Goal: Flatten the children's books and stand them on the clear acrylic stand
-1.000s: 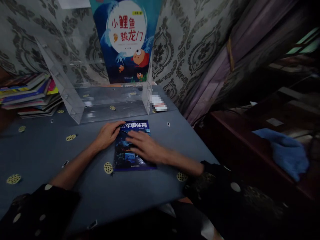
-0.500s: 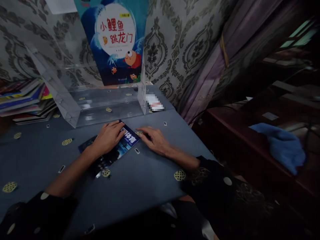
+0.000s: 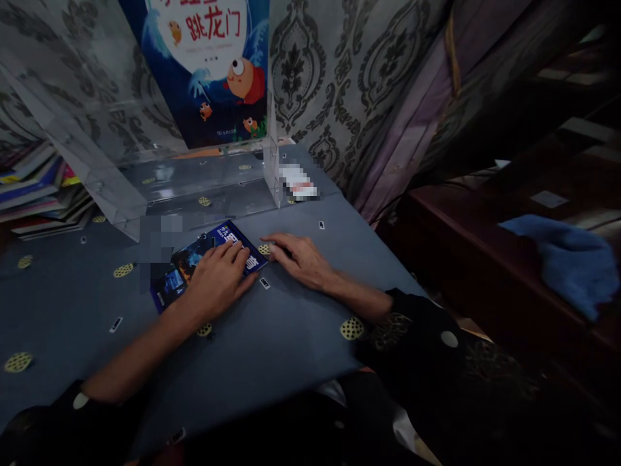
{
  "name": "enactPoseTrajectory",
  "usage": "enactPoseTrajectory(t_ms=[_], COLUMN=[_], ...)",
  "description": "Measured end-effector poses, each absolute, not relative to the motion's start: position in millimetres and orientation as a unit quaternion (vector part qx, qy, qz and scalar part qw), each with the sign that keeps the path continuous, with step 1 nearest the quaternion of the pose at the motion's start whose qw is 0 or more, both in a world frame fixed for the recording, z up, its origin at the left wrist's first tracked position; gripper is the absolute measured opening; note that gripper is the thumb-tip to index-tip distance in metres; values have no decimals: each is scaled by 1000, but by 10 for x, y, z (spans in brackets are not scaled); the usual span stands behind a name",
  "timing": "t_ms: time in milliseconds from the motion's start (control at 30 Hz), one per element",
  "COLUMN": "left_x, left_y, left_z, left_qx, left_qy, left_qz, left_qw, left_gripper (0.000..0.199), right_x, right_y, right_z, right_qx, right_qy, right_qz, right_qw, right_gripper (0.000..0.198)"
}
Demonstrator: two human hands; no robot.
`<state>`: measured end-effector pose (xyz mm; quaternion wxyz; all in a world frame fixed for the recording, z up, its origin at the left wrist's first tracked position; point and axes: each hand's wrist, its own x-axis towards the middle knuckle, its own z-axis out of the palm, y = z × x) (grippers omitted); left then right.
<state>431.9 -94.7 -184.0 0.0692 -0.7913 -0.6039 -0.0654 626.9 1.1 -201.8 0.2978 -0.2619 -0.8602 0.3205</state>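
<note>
Plainly, booklet flat under left hand

Head view: A dark blue booklet [image 3: 182, 259] lies aslant on the blue-grey tablecloth [image 3: 291, 349], before a clear stand [image 3: 104, 178]. The left hand [image 3: 218, 275] rests palm down across its cover, fingers extended and slightly spread, partly hiding the title. The right hand [image 3: 305, 262] is just beside the booklet's near-right corner, index finger extended, thumb a little apart from it; contact with the corner cannot be determined. A fish-illustrated book [image 3: 213, 90] stands upright at the stand; stacked books [image 3: 43, 194] lie to its left.
</note>
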Motion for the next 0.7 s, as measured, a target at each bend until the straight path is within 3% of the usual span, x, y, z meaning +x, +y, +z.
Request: enactPoseTrajectory(t_ms=[533,700], left_x=[4418,4270], left_y=[-936,-961], left_z=[-1748,-1685], left_qx=[-803,-799], left_qy=[-584,-596], left_qz=[-36,-36], left_qw=[113,73], left_gripper=[41,38], right_x=[6294,6304], right_y=[12,-30], right_z=[-1958,-1928], right_qx=[-258,-217], right_qy=[-845,-861], right_qz=[319,325], right_qw=[343,327], right_gripper=[32,31])
